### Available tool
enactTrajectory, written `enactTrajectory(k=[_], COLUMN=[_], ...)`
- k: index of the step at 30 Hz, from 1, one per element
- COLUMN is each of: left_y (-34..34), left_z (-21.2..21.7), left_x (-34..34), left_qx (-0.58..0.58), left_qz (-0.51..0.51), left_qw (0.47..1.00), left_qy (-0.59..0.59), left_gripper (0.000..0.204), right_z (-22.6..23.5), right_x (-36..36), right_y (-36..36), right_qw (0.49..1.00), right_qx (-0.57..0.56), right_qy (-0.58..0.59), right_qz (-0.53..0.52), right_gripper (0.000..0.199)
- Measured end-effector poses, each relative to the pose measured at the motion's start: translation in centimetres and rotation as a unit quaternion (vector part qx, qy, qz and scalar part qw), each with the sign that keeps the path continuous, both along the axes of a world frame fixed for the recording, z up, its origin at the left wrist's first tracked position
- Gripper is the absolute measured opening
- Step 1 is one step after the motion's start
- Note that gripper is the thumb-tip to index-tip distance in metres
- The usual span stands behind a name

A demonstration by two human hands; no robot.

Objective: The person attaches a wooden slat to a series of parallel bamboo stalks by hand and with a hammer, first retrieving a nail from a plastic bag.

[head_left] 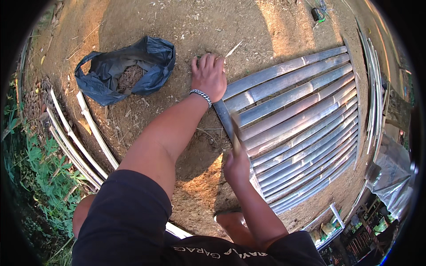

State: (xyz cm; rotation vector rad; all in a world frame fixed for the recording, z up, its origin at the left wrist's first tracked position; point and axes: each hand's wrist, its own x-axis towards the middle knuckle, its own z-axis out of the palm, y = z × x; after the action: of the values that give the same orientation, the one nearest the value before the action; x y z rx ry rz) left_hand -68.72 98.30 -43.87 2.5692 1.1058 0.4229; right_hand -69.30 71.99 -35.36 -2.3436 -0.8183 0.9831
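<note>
My left hand [208, 77] presses on the upper near corner of a slatted bamboo panel [288, 114], over the end of its crosspiece [223, 119]. Its fingers are spread and stretched past the corner; whatever lies under the palm is hidden. Lower down, beside the same edge, my right hand [237, 169] is closed round the wooden handle of a hammer [236, 138]. Motion blurs the hammer's upper end, which stands over the crosspiece. Dark split-bamboo slats lie side by side across the panel, with narrow gaps between them.
A black plastic bag [104, 91] lies opened at the left, with a heap of thin brown nail-like pieces [131, 78] inside. Pale bamboo strips [95, 126] rest at the left, more strips [375, 88] at the far right. A small black object [317, 14] sits at the top right.
</note>
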Motion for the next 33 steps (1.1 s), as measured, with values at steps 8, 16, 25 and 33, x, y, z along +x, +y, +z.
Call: enactTrajectory(k=[8,16,25,33], left_y=[0.1,0.0,0.1,0.2], left_z=[-0.1,0.0,0.1,0.0], left_x=[0.1,0.1,0.1,0.1], left_qx=[0.004,-0.008,-0.018,-0.013], left_qz=[0.001,0.000,-0.009,-0.011], left_qw=[1.000,1.000,1.000,0.999], left_qy=[0.005,0.005,0.021,0.034], left_gripper=[0.040,0.039,0.040,0.043], right_z=[0.4,1.9,0.7,-0.2], right_x=[0.4,2.9,0.3,0.1], right_y=[-2.5,-4.0,-2.0,-1.4], right_qw=[0.984,0.973,0.965,0.979], right_qx=[0.165,0.021,-0.053,-0.065], right_qy=[0.011,-0.066,0.000,-0.013], right_qz=[-0.061,0.222,0.257,0.192], right_gripper=[0.042,0.060,0.068,0.080])
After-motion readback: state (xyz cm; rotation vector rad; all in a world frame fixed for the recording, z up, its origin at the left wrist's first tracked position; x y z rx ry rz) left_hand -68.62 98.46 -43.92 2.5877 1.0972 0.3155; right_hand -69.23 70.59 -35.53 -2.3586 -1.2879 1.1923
